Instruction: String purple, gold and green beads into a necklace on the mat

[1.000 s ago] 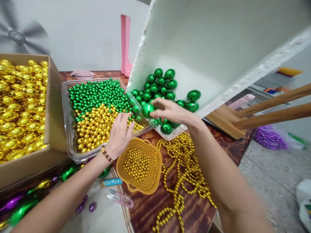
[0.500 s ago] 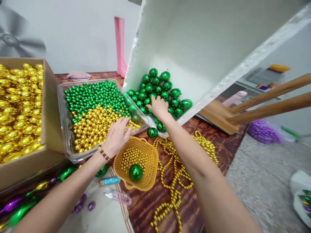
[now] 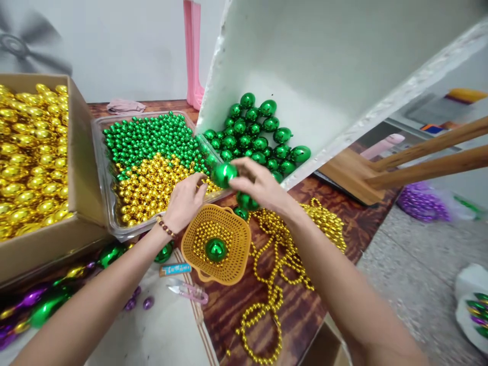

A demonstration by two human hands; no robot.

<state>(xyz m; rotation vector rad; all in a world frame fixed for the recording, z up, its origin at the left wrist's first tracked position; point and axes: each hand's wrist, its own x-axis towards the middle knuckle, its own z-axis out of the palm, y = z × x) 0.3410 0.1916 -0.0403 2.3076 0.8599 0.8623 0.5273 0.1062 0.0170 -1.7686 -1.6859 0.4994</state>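
With our right hand point(image 3: 261, 185) we grip a green ball point(image 3: 223, 175) from its side, probably because it can roll, near the front right corner of the clear tray point(image 3: 109, 195), while our left hand point(image 3: 184, 201) bends over the front edge, and whether it pinches we cannot tell.

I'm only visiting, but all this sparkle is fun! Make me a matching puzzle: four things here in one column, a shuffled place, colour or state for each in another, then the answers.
1. right hand
2. bracelet
3. snips
4. clear tray

A. pink-handled
B. holding small green and gold beads
C. grasping a shiny green ball
D. around the left wrist

Pairs: 1-C, 2-D, 3-A, 4-B
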